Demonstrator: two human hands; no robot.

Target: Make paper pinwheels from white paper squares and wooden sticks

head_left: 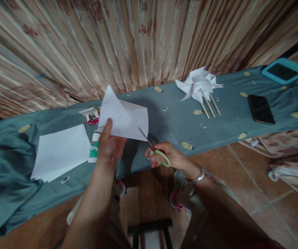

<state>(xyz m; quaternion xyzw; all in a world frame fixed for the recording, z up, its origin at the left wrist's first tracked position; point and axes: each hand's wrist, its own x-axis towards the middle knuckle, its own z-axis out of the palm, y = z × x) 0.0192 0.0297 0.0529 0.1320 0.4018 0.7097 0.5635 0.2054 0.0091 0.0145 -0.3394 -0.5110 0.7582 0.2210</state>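
Held up over the cloth is a white sheet of paper (133, 119) with slits cut into it and one pointed flap standing up. My left hand (110, 145) pinches it from below left, the thumb lying on top. My right hand (167, 154) grips a pair of scissors (161, 157) with pale green handles, fingers in the loops. The scissor blades lie at the paper's lower right corner; the lower blade is hidden behind the sheet. Just left of my left hand stands or lies a white and green glue stick (94, 148), partly covered by the hand.
A stack of white paper (61, 152) lies at left, with a small red and white box (92, 117) of metal bits behind. Paper pinwheels (199, 84) on wooden sticks (208, 105), a black phone (261, 109) and a blue-framed tablet (283, 71) lie right on the green-grey cloth (172, 128).
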